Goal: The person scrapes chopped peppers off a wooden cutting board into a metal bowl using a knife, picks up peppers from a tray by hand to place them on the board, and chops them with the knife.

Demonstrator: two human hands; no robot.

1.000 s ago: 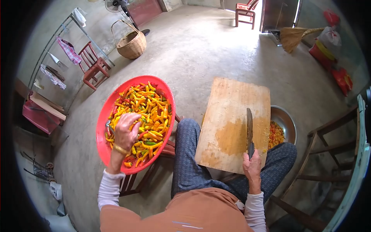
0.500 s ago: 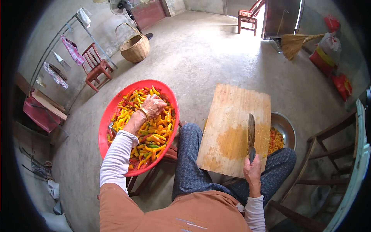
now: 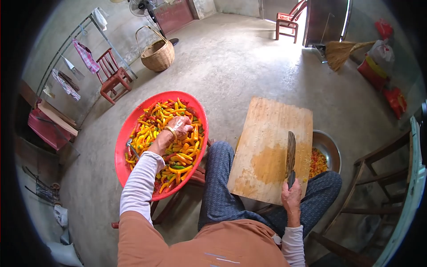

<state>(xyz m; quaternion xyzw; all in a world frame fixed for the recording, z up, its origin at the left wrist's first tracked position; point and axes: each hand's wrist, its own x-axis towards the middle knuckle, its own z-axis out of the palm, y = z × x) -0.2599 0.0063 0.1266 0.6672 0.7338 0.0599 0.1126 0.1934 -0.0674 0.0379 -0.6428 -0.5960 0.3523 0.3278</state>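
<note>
My left hand (image 3: 179, 126) is down among yellow, orange and red chili peppers (image 3: 180, 162), its fingers curled around some of them. How many it grips is hidden. The peppers fill a red plastic basket (image 3: 121, 155) to my left. A metal utensil handle (image 3: 130, 144) sticks out at the basket's left side. In my right hand (image 3: 292, 199) is a kitchen knife (image 3: 290, 155), held by its black handle with the blade pointing away from me over a wooden cutting board (image 3: 253, 133). The board rests across my lap, with a wet patch and small seeds on it.
Behind the board's right edge stands a metal basin (image 3: 331, 149) with chopped peppers (image 3: 317, 162). A wooden ladder-like frame (image 3: 382, 178) is at the right. Farther off are a wicker basket (image 3: 158, 58), a red chair (image 3: 114, 78) and a straw broom (image 3: 340, 53).
My left hand has shifted slightly toward me and to the right among the peppers, and its fingers have curled deeper into them. My right hand and the knife have barely moved.
</note>
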